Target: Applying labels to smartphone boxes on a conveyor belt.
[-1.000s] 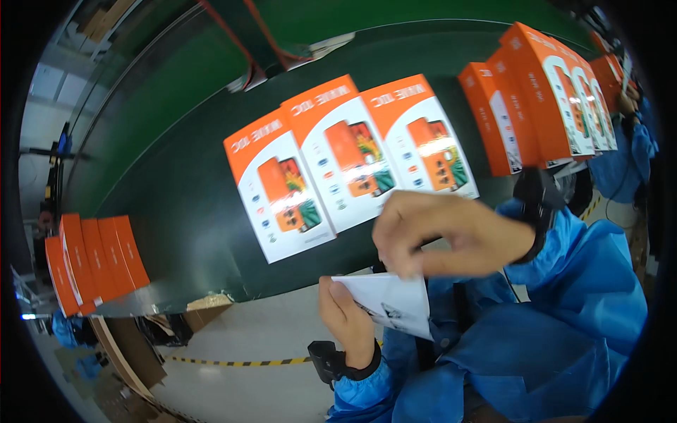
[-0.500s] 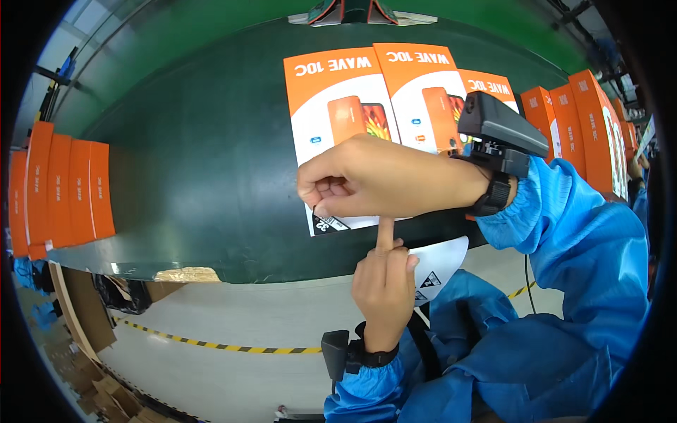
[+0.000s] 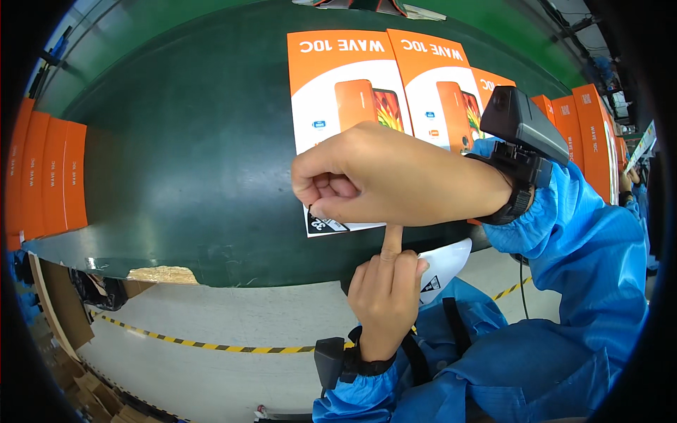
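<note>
Under my right hand (image 3: 352,169) lies a flat orange-and-white phone box (image 3: 310,134), printed with a phone. The fingers are curled, with thumb and forefinger pinched at a black triangular sticker (image 3: 324,223) on the box's near left corner. My left hand (image 3: 384,292) is below, at the table's front edge. It holds a white sticker sheet (image 3: 448,264) with a black triangle on it, gripped by the thumb and folded fingers. Its forefinger points up to the box's near edge, and the tip is hidden under my right wrist.
Two more phone boxes (image 3: 427,63) lie overlapping to the right of the first. Orange boxes stand in rows at the left (image 3: 53,176) and right (image 3: 596,134) of the dark green table (image 3: 190,162). The table's front edge has a chipped spot (image 3: 162,275). Another person's hand (image 3: 625,181) shows at far right.
The view has shifted slightly, so the boxes sit a little differently in it. The sticker sheet shows less of its face. Both hands keep nearly the same pose at the box's corner and near edge.
</note>
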Motion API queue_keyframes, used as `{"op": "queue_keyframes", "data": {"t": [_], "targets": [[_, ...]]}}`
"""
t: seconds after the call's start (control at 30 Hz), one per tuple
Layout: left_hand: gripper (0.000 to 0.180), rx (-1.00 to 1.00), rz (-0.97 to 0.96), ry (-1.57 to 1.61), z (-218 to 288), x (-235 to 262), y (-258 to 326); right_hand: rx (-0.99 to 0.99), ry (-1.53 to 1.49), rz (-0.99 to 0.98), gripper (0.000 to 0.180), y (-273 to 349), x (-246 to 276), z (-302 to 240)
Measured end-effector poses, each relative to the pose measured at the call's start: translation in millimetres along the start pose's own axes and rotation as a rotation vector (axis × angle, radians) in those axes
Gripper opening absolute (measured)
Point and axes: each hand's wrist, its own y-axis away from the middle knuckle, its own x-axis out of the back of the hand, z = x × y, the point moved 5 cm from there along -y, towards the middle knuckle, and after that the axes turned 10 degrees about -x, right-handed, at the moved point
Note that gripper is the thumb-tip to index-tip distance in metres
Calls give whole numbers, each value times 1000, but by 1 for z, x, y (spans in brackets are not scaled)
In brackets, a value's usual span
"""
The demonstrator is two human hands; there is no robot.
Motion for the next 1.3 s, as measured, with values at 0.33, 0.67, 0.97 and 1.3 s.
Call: {"op": "queue_keyframes", "data": {"t": [0.33, 0.67, 0.97, 1.3], "targets": [[18, -9, 35, -4, -1, 0, -2, -112, -235, -209, 7, -1, -2, 3], [20, -35, 0, -56, -2, 2, -4, -47, -126, -75, 10, 16, 7, -8], [19, -22, 0, -57, -1, 1, -4, -100, -166, -17, 5, 5, 0, -1], [19, -36, 16, -58, -1, 1, -2, -111, -97, -23, 4, 3, -2, -4]]}}
